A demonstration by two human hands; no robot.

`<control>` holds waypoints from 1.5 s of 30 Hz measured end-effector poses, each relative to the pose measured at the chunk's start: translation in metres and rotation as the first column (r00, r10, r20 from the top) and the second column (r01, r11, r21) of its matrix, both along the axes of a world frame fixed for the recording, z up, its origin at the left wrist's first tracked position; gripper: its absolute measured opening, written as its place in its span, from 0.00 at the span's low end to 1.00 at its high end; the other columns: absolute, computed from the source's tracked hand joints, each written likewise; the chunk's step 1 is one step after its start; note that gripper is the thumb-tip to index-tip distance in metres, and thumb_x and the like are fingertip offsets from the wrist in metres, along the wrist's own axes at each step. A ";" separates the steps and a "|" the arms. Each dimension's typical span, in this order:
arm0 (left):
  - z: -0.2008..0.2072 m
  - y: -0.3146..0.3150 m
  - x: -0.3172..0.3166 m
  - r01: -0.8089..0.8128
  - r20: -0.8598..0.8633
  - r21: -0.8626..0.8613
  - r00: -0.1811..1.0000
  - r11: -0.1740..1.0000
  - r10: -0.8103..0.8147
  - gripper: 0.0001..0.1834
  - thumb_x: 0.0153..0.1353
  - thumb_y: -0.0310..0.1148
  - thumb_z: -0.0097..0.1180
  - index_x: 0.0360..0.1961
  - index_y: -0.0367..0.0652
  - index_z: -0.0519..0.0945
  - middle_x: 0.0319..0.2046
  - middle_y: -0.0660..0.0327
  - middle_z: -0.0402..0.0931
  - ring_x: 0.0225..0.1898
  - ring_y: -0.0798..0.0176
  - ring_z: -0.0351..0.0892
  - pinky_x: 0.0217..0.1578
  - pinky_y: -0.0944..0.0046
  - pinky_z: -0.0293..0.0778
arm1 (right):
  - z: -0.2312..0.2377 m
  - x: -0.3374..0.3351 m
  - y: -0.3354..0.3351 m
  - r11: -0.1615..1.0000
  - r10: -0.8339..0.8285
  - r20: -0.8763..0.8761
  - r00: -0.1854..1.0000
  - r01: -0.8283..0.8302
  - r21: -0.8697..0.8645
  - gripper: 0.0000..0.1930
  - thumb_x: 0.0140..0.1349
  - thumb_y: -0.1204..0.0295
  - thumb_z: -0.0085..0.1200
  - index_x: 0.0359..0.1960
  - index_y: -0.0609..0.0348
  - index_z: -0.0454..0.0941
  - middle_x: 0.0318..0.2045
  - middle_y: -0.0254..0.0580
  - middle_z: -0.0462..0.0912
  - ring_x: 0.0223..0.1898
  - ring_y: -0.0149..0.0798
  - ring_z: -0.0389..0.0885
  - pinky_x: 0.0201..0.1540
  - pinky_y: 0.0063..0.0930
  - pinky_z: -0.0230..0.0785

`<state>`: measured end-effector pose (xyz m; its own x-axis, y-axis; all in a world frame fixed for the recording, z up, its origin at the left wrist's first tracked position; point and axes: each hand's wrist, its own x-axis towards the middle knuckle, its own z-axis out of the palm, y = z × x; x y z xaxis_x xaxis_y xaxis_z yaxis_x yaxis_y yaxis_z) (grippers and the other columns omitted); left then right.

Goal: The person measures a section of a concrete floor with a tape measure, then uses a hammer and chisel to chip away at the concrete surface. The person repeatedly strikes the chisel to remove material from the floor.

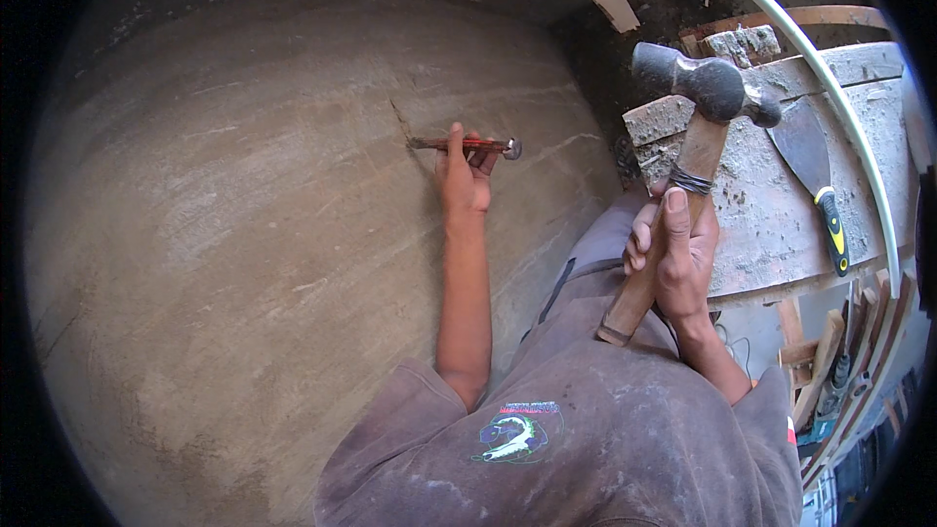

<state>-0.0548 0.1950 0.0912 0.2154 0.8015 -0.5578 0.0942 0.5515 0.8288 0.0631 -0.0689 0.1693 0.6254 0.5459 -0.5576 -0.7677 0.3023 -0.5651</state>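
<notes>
The left hand (466, 181) partly hides a slim red metal chisel (497, 145), the right hand (691, 259) a brown wooden hammer handle (703, 149); the lower edge crops a grey-brown shirt (625, 420).

You wear a dusty grey-brown cloth T-shirt (634, 429) with loose short sleeves (390, 420), marked by a curved white, green and purple print (513, 437). Your trousers (607, 232) are pale greyish cloth.

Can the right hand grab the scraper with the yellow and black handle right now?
Probably not straight away: the right hand is wrapped around the hammer, so it looks full. Otherwise the way seems free, since the scraper lies close by on the boards, its handle uncovered.
</notes>
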 end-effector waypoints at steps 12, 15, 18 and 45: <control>-0.013 -0.004 0.010 -0.127 -0.030 -0.016 0.992 0.992 0.126 0.11 0.58 0.35 0.58 0.35 0.46 0.69 0.27 0.64 0.73 0.27 0.69 0.76 0.23 0.71 0.77 | -0.009 -0.010 0.007 0.974 0.225 0.005 0.974 -0.225 -0.028 0.15 0.68 0.59 0.45 0.43 0.58 0.63 0.19 0.31 0.67 0.17 0.23 0.67 0.18 0.17 0.62; -0.008 -0.004 0.016 -0.176 0.001 -0.020 0.984 0.984 0.176 0.11 0.58 0.35 0.58 0.36 0.44 0.70 0.27 0.63 0.73 0.28 0.65 0.76 0.26 0.67 0.79 | -0.011 -0.009 0.008 0.967 0.253 0.024 0.967 -0.252 -0.038 0.15 0.68 0.59 0.45 0.43 0.58 0.63 0.19 0.31 0.67 0.17 0.23 0.67 0.18 0.17 0.62; -0.001 -0.005 0.020 -0.084 0.131 -0.036 0.987 0.996 0.088 0.08 0.61 0.32 0.55 0.36 0.42 0.70 0.28 0.62 0.74 0.30 0.62 0.77 0.35 0.60 0.81 | -0.013 -0.010 0.011 0.966 0.255 0.031 0.966 -0.254 -0.046 0.15 0.68 0.59 0.45 0.44 0.58 0.63 0.19 0.31 0.66 0.17 0.23 0.67 0.18 0.17 0.62; -0.045 -0.006 -0.013 -0.035 0.500 -0.288 0.846 0.957 0.182 0.10 0.67 0.36 0.45 0.29 0.44 0.67 0.21 0.66 0.63 0.22 0.67 0.63 0.30 0.64 0.70 | -0.032 -0.023 0.013 0.911 0.413 -0.070 0.908 -0.413 0.009 0.14 0.68 0.62 0.45 0.46 0.58 0.63 0.17 0.27 0.65 0.16 0.21 0.64 0.17 0.17 0.60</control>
